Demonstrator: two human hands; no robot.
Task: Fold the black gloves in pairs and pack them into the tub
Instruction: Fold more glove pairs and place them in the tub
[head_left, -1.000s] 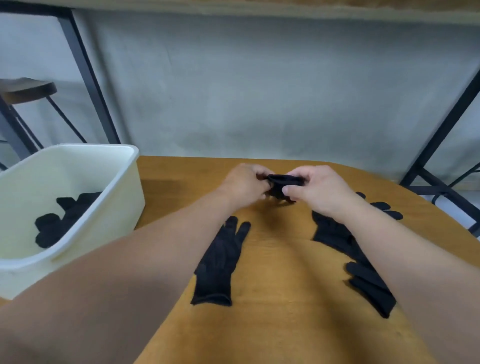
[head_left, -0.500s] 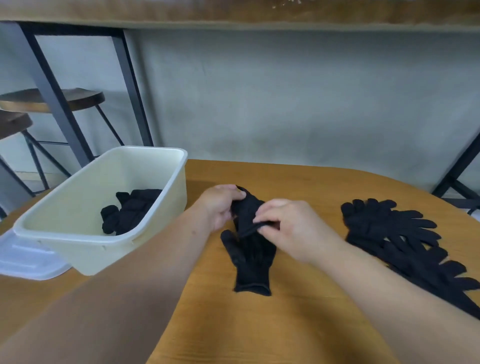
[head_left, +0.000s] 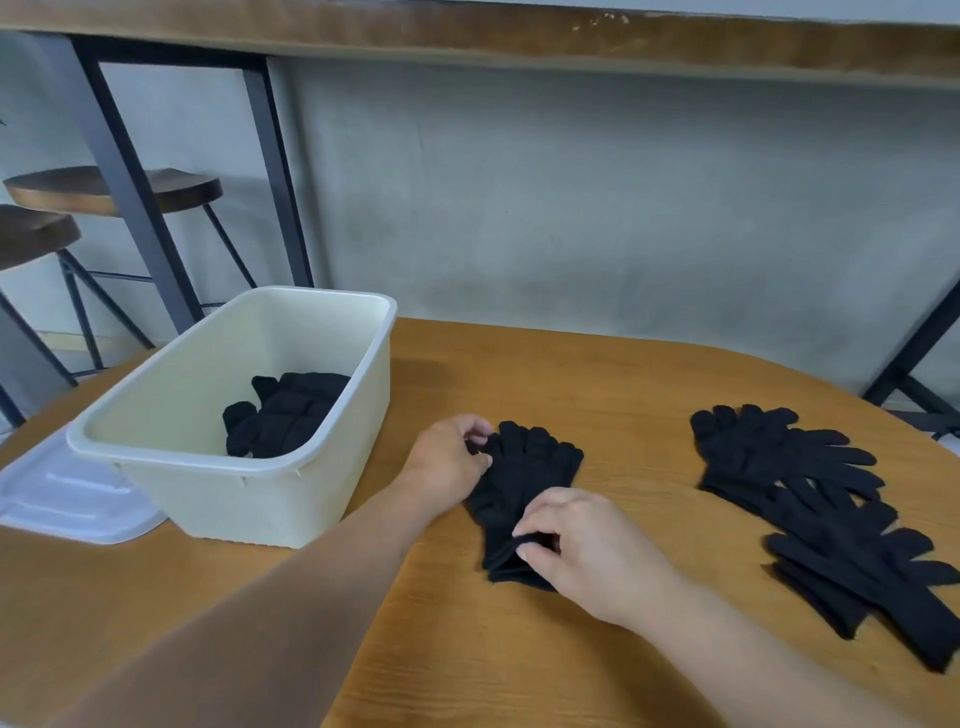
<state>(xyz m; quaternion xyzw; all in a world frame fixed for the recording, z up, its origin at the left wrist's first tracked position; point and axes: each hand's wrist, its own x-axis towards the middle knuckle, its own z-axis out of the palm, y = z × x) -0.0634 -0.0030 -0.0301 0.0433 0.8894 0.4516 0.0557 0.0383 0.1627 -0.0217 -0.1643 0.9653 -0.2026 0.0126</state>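
Two black gloves lie stacked as a pair (head_left: 524, 483) in the middle of the wooden table (head_left: 597, 374), fingers pointing away from me. My left hand (head_left: 449, 462) pinches the pair's left edge near the fingers. My right hand (head_left: 576, 545) pinches the cuff end nearest me. The cream plastic tub (head_left: 249, 499) stands to the left and holds folded black gloves (head_left: 283, 415) on its floor. A heap of loose black gloves (head_left: 821, 514) is spread at the right of the table.
A white lid (head_left: 67, 499) lies flat against the tub's left side. Two dark stools (head_left: 109, 192) and black metal frame legs (head_left: 119, 171) stand behind the table on the left. A grey wall runs along the back.
The glove held up in both hands has come down onto the glove lying on the table, forming a stacked pair. My right hand moved back to the cuff end. The view shifted left.
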